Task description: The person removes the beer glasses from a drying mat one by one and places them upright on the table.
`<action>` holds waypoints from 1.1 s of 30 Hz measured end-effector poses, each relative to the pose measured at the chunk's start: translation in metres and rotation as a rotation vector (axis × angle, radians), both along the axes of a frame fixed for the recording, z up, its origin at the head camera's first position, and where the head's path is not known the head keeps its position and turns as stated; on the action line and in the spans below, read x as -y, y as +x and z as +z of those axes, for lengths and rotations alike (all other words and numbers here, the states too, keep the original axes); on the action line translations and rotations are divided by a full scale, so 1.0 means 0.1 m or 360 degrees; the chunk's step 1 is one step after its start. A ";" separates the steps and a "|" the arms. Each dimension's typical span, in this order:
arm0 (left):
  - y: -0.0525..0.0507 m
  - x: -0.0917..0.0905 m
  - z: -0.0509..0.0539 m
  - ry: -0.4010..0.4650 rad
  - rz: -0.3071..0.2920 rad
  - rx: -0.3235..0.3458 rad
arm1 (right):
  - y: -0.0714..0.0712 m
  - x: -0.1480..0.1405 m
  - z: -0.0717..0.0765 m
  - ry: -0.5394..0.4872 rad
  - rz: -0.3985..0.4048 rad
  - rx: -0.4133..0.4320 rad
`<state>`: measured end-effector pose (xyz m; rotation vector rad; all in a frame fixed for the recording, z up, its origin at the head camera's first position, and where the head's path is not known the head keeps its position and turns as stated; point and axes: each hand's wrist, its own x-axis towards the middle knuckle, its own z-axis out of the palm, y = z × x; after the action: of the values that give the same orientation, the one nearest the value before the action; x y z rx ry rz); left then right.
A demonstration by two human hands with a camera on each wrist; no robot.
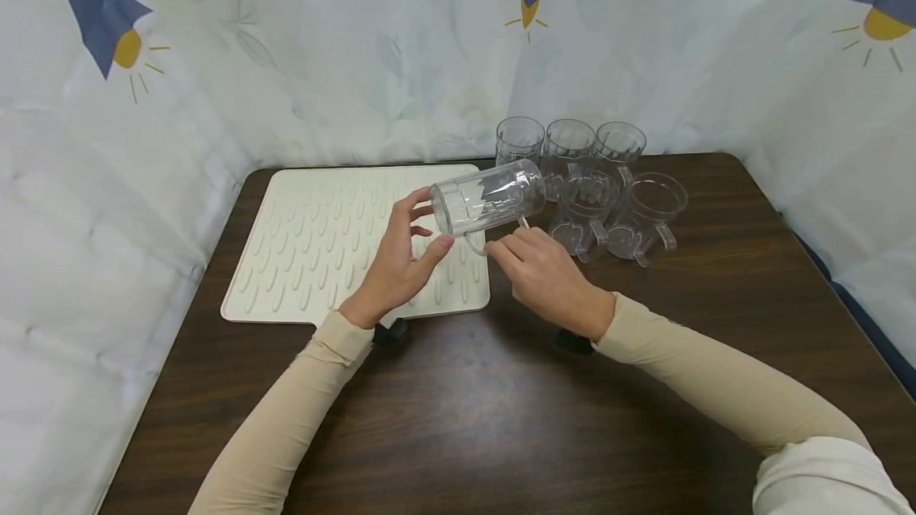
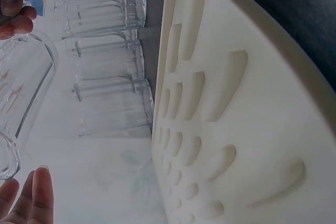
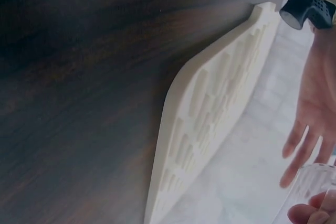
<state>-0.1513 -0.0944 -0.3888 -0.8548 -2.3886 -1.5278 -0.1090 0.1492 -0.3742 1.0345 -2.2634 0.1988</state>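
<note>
A clear mug (image 1: 490, 199) is held in the air, tipped onto its side, above the right edge of a cream drying mat (image 1: 286, 237). My right hand (image 1: 547, 272) grips its handle, fingers curled. At the mug's left end is my left hand (image 1: 397, 265), its fingers spread and mostly straight. In the left wrist view a small gap shows between the left fingertips (image 2: 43, 195) and the mug (image 2: 26, 85). The right wrist view catches just part of the mug (image 3: 302, 190) at its lower right corner, with the extended left hand (image 3: 317, 95) above.
Several more clear mugs (image 1: 657, 209) stand upright in two rows at the back of the dark wooden table (image 1: 501, 412), right of the mat. Raised oblong ridges cover the mat. A white curtain (image 1: 401, 62) with rocket prints hangs behind the table.
</note>
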 end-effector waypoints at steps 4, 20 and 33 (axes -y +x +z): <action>0.00 -0.03 0.01 0.0028 0.0010 -0.0005 | 0.03 0.00 -0.01 0.0021 0.0006 -0.0025; 0.00 -0.10 0.01 0.0109 0.0000 -0.0102 | 0.11 0.00 -0.06 0.0055 0.0026 -0.0123; 0.01 -0.12 -0.01 0.0146 -0.0015 -0.0065 | 0.11 -0.06 -0.07 0.0116 0.0064 -0.0040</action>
<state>-0.1503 -0.0827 -0.3903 -0.8703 -2.2701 -1.5941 -0.0981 0.1549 -0.3809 1.1152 -2.2432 0.1205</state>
